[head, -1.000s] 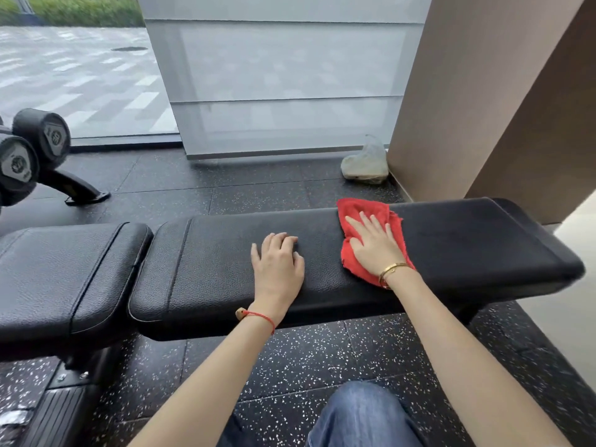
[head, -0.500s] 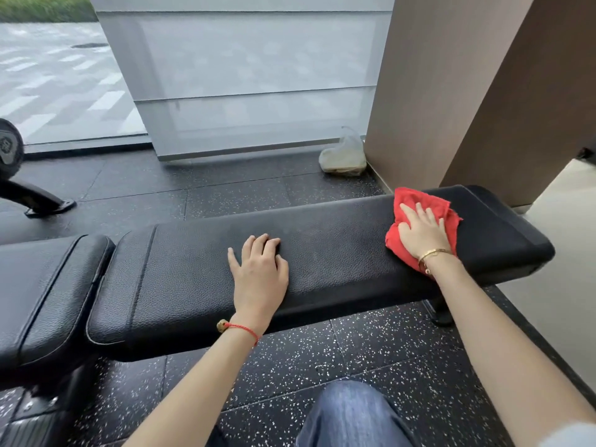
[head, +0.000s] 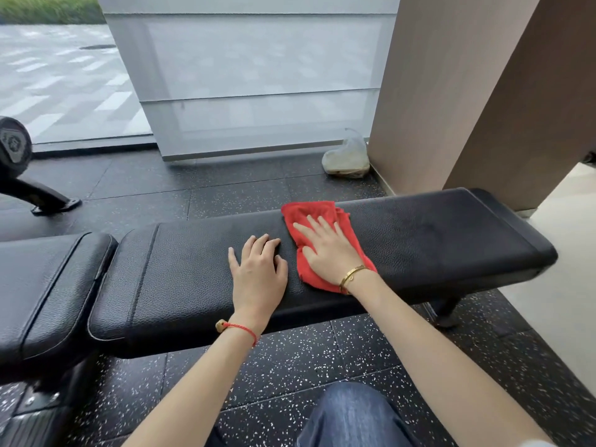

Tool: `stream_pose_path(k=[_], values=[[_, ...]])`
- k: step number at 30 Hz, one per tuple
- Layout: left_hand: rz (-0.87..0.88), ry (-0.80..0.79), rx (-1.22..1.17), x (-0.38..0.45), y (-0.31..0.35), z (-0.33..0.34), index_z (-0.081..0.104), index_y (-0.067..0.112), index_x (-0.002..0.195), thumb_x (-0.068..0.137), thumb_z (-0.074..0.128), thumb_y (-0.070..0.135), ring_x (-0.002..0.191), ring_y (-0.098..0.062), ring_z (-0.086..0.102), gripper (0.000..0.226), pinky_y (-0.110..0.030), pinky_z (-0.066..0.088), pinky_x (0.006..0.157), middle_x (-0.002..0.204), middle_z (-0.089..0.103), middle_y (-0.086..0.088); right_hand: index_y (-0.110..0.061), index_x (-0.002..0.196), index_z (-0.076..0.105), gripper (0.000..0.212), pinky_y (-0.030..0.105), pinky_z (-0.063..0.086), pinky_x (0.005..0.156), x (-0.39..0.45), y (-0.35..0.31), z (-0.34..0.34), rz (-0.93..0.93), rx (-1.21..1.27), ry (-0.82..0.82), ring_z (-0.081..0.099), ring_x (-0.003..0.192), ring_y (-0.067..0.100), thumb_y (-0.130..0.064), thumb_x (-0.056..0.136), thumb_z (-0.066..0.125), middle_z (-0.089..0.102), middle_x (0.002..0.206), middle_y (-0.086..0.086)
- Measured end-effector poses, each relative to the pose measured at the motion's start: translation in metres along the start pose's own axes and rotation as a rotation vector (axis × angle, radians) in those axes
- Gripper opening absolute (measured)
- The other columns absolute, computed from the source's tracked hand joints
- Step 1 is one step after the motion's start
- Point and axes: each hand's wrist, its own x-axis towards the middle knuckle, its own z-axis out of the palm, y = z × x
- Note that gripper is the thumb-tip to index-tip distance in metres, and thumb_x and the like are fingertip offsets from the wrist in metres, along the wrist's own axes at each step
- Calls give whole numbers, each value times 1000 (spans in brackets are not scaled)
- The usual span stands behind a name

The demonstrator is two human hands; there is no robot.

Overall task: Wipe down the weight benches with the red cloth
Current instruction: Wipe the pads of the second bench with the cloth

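Observation:
A long black padded weight bench (head: pixel 435 243) lies across the middle of the view, with its shorter seat pad (head: pixel 42 285) at the left. The red cloth (head: pixel 309 211) is spread on the long pad near its middle. My right hand (head: pixel 329 250) presses flat on the cloth, fingers spread. My left hand (head: pixel 258 269) rests palm down on the bare pad just left of the cloth, holding nothing.
A dumbbell end (head: pixel 13 143) on a black rack foot (head: pixel 48 201) stands at far left. A clear plastic bag (head: pixel 346 156) sits on the speckled floor by the brown wall (head: pixel 451 91). My denim-clad knee (head: pixel 351 417) is below the bench.
My right hand has slid the red cloth left from the bench's right end back toward the middle, close to my left hand. The left hand has stayed in place.

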Motion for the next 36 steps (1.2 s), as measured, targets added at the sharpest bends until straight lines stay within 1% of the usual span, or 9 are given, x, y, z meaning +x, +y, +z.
stream_pose_path(k=[3,7,13,16,20,25,30,33,36], values=[[1,9,-28,-1,-4,-1,58,21,132,94,50,24,143,-17,34,39,-53,11,122,146,50,4,-34,151,25,56,41,-2,122,-21,0,2,-29,15,20,6,150,17,-27,97,39,13,163,-1],[2,29,-69,-2,-5,-3,60,19,129,93,52,21,142,-17,37,37,-51,12,122,143,53,2,-37,150,27,55,38,-3,123,-45,17,-1,23,65,56,6,150,14,-28,97,39,14,162,-6],[18,9,-56,-3,-7,-4,57,19,133,96,49,23,144,-17,34,38,-50,11,123,146,50,3,-34,151,26,54,40,-2,123,-41,49,-9,289,43,133,7,150,18,-30,98,36,12,163,-2],[36,5,-55,-4,-10,-10,60,19,129,95,51,22,139,-18,40,36,-49,16,122,141,54,2,-32,153,22,55,42,-3,122,-19,52,-13,371,16,111,5,151,21,-32,98,31,9,163,1],[26,62,18,-7,-34,-24,63,19,122,91,55,20,130,-20,48,32,-48,23,118,132,59,1,-32,153,20,56,45,-5,122,13,27,-11,305,5,41,3,151,23,-32,98,28,7,163,2],[-54,104,66,-10,-72,-44,63,16,121,89,58,18,127,-25,49,32,-49,28,114,130,61,-3,-33,153,20,56,45,-5,122,24,-38,12,90,8,-12,3,151,23,-34,97,29,8,163,2],[-86,125,82,-13,-83,-50,64,15,121,88,59,17,127,-26,49,33,-51,30,113,129,61,-4,-32,151,26,54,43,-3,122,0,-80,31,-46,6,60,8,150,23,-42,99,32,15,162,3],[-87,138,104,-15,-83,-47,64,16,121,88,59,18,127,-26,49,33,-51,29,112,129,61,-3,-32,151,28,51,40,-2,123,-13,-82,29,-63,109,82,10,150,19,-44,101,30,20,161,1],[-99,139,112,-15,-84,-46,63,18,120,88,58,21,127,-24,49,33,-49,28,113,129,60,-1,-28,151,30,51,37,4,123,-22,-75,20,-18,215,163,15,149,17,-41,101,34,25,160,2]])
